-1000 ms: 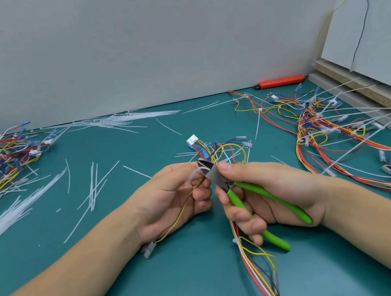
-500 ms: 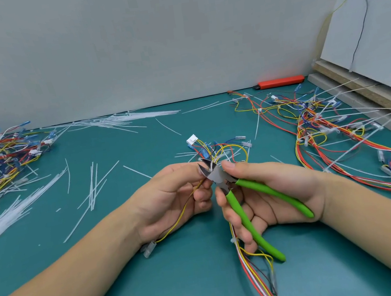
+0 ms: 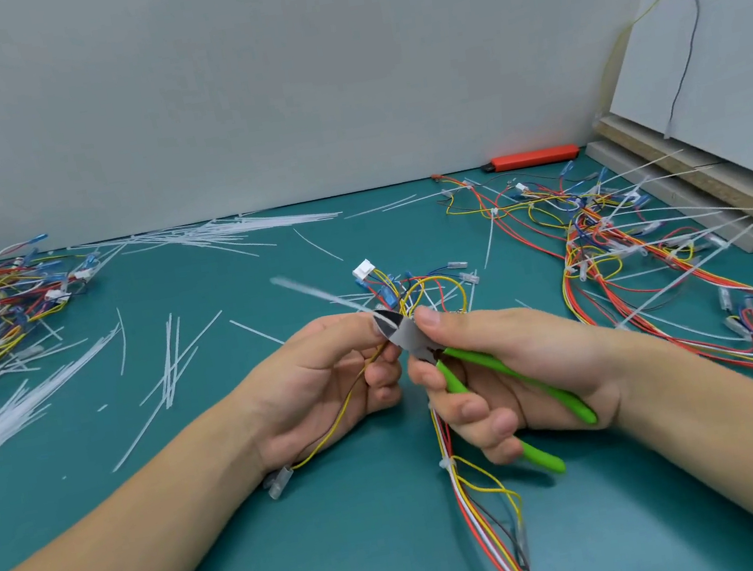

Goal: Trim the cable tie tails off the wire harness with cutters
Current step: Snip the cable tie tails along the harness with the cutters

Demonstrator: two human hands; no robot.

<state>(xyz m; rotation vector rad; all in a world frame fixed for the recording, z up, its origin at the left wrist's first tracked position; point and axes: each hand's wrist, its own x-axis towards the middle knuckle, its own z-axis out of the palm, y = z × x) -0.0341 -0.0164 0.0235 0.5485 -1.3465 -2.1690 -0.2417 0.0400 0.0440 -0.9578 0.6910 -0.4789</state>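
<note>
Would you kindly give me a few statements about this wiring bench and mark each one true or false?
1. The right hand grips the green-handled metal cutters. True.
2. The left hand lies flat and empty on the teal table mat. False: it holds the thin yellow wire of the multicoloured wire harness.
3. The orange utility knife lies by the back wall. True.
4. The loose white cut cable tie tails are gathered in a bin. False: they lie scattered on the mat.
5. The white boards lean at the right of the bench. True.
</note>
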